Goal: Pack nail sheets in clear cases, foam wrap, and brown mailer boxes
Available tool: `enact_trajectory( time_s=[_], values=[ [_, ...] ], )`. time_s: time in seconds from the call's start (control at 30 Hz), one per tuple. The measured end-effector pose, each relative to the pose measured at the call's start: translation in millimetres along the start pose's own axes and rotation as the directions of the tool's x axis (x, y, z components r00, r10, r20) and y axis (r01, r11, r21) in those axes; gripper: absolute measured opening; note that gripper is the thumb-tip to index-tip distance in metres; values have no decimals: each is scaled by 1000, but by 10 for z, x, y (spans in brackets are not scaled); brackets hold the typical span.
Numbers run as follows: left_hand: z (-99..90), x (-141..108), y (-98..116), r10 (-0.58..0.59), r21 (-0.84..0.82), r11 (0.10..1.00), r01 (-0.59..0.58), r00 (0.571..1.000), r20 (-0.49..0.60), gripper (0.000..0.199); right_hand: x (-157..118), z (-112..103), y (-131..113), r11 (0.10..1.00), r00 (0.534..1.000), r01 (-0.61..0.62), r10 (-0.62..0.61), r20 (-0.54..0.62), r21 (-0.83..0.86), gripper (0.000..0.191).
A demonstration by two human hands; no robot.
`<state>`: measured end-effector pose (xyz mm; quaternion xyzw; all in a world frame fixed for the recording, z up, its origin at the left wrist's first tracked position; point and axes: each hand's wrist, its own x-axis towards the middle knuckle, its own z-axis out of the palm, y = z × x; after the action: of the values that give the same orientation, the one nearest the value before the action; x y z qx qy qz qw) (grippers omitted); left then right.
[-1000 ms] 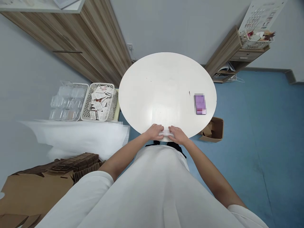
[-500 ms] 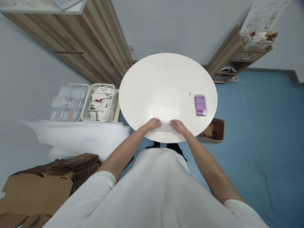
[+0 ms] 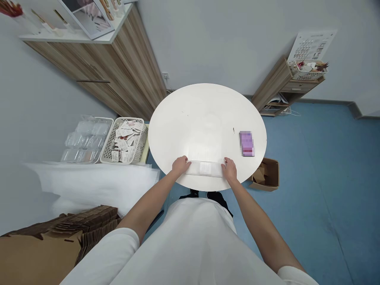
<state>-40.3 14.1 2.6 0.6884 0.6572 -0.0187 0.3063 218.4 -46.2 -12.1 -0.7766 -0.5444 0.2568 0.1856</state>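
Observation:
A folded white translucent strip [image 3: 205, 168] lies near the front edge of the round white table [image 3: 204, 103], with a more opaque patch at its middle. My left hand [image 3: 180, 165] is at the strip's left end, thumb and fingers closed on it. At the right end is my right hand [image 3: 229, 170], its fingers curled round the strip's edge. To the right on the tabletop lies a purple, pixelated item [image 3: 247, 143], touched by neither hand.
Left of the table stand a basket of printed cards [image 3: 121, 158] and a basket of clear plastic packs [image 3: 86, 140], with white sheets [image 3: 101, 178] and stacked brown cardboard [image 3: 38, 253] nearer. An open cardboard box [image 3: 271, 174] sits on the floor at right.
My hands have moved apart toward the strip's two ends, and more of the strip shows between them. The camera view has tilted up somewhat.

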Motion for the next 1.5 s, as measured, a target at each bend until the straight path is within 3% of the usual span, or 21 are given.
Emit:
enact_trajectory(
  time_s=[0.07,0.13,0.23,0.3,0.33,0.43,0.53,0.63,0.77,0.9,1.03,1.13,1.3,1.4,1.47,1.5],
  values=[
    [-11,-56,-2,132,61,990,-124,979,-157,31,-71,-16,-4,990,989,122,-127,-71,-76,35],
    [7,-116,35,337,122,940,-318,921,-195,34,-138,-2,-58,948,956,292,-293,7,-126,31],
    [91,-182,135,592,160,799,-580,805,-34,43,-202,78,-170,828,830,543,-502,243,-140,33],
    [159,-195,202,652,173,737,-653,755,71,54,-207,151,-226,775,768,615,-546,336,-147,41],
    [187,-192,229,651,177,731,-658,752,104,57,-200,183,-246,767,759,623,-546,355,-154,43],
    [218,-158,281,610,170,761,-626,780,139,56,-165,227,-287,780,771,606,-528,356,-157,40],
    [181,-136,278,606,132,771,-623,781,151,54,-163,159,-332,817,782,570,-505,364,-89,39],
    [132,-163,230,587,33,794,-607,780,214,53,-216,28,-373,883,785,470,-422,454,8,38],
    [65,-193,174,523,-119,848,-517,776,354,47,-226,-104,-376,944,738,318,-305,602,88,31],
    [-57,-79,159,485,-197,874,-444,785,386,41,-40,-148,-340,965,756,232,-257,602,121,23],
    [-130,83,56,401,-227,910,-346,873,279,35,177,-116,-307,982,814,127,-183,552,138,22],
    [-96,145,-69,251,-195,957,-215,950,185,26,273,-24,-284,982,888,19,-103,447,189,22],
    [-29,132,-166,77,-150,987,-59,990,119,17,301,117,-197,964,973,-130,79,217,230,29],
    [-38,60,-117,54,-119,991,-62,996,-68,27,223,106,-147,985,999,-33,33,8,170,42],
    [-40,2,-50,192,-46,978,-204,964,-186,44,155,78,-151,986,987,160,-158,-40,53,49],
    [-32,-21,-12,307,6,950,-311,935,-181,51,126,67,-166,960,960,280,-280,9,-14,53]
  ],
)
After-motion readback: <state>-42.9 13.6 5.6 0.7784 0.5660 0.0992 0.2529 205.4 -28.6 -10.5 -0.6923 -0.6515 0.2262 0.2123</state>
